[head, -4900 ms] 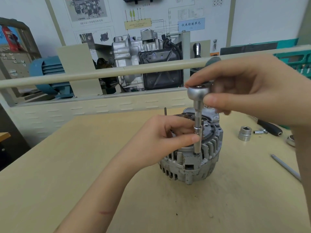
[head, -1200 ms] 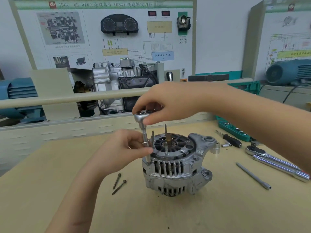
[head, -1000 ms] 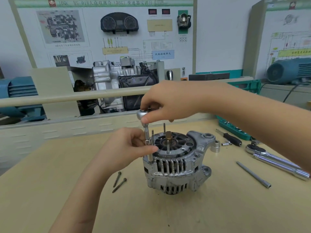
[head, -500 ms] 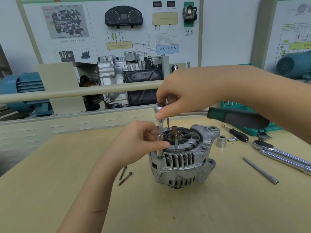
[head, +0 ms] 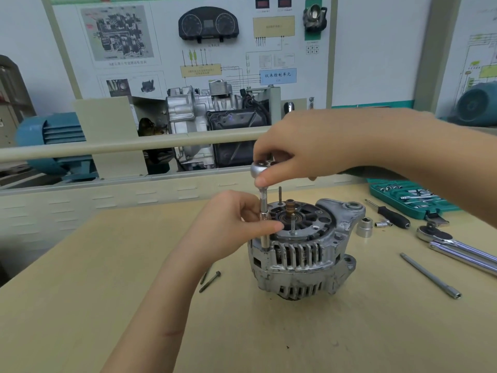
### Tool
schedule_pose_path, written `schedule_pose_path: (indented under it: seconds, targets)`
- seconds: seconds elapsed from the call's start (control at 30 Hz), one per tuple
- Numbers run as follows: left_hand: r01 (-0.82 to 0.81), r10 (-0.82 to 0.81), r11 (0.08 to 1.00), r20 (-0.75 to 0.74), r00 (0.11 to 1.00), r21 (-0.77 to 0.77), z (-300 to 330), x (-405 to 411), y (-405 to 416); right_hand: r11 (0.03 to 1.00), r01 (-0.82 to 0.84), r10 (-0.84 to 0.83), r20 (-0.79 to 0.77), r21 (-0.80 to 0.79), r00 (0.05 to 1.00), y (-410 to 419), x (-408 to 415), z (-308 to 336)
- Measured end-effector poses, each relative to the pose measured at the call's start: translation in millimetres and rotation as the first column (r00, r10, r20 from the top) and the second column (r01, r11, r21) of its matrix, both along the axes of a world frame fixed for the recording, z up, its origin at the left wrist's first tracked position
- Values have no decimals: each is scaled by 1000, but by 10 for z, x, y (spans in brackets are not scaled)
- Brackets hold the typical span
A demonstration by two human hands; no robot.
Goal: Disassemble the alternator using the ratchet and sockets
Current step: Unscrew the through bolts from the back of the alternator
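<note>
The alternator (head: 301, 249) stands on the tabletop (head: 107, 265) with its slotted housing upright and its open rear face up, which puts the through-bolt heads at the rim where a tool can drop onto them from above. The ratchet (head: 260, 169) sits over the left edge of the housing, its extension and socket (head: 264, 224) running straight down onto what looks like a bolt head at the rim.

The right hand (head: 304, 149) curls over the ratchet head, thumb and fingertips pinching it; this grip suits spinning the head by hand, so the fastener is probably already loose. The handle runs back under the palm and is mostly hidden. The left hand (head: 231, 230) pinches the extension between thumb and forefinger, likely to keep the shaft vertical and the socket seated while the top turns.

2 long bolts (head: 210, 281) lie on the tabletop just left of the alternator, beside the left wrist, so I judge part of the housing is already unfastened. To the right, well apart from the work, are a loose socket (head: 365, 226), a small screwdriver (head: 390, 215), a second ratchet (head: 457, 246), a long extension bar (head: 430, 275) and the green socket case (head: 411, 196), all within reach for a swap.
</note>
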State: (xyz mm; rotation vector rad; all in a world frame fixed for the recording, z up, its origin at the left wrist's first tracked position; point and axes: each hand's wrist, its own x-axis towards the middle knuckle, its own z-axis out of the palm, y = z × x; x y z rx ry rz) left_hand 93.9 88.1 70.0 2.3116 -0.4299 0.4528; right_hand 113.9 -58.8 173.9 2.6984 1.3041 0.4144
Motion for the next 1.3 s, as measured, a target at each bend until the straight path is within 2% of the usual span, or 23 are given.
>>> schedule_pose_path:
  seconds: [0.2, 0.33, 0.47, 0.53, 0.67, 0.8, 0.93, 1.0, 1.1, 1.2, 1.3]
  targets:
    - [169, -167, 986, -98, 981, 14, 63, -42, 82, 994, -105, 109, -95, 43, 990, -53, 0, 40]
    - [86, -86, 996, -28, 996, 14, 57, -43, 63, 996, -55, 60, -67, 71, 996, -51, -4, 17]
    - [-59, 58, 998, 64, 996, 21, -5, 11, -17, 1000, 8, -8, 10, 23, 1000, -36, 15, -2]
    - [-31, 31, 999, 36, 999, 12, 5, 5, -9, 999, -21, 20, 32, 24, 999, -47, 28, -16]
    - [158, -157, 987, -60, 986, 11, 76, -54, 28, 997, -77, 77, -8, 30, 997, -66, 16, -8]
    - [112, -112, 994, -30, 993, -3, 75, -41, 28, 996, -78, 78, -18, 31, 997, -79, -22, 0]
    - [-11, 11, 1000, 48, 999, -5, -3, -9, -47, 1000, 10, -10, 51, 11, 999, -83, -4, -8]
    - [-53, 53, 999, 73, 996, 2, -22, -1, -80, 999, 31, -31, 34, 19, 999, -87, 9, -24]
    - [-17, 17, 1000, 18, 1000, 2, 16, -11, -44, 998, -44, 42, 32, 52, 999, -96, 17, -53]
    - [114, -114, 993, -85, 990, 3, 67, -63, 16, 994, -91, 93, -31, 68, 995, -84, 5, -35]
    - [102, -101, 995, -72, 992, 9, 65, -61, 41, 991, -111, 114, -47, 70, 992, -67, -21, -6]
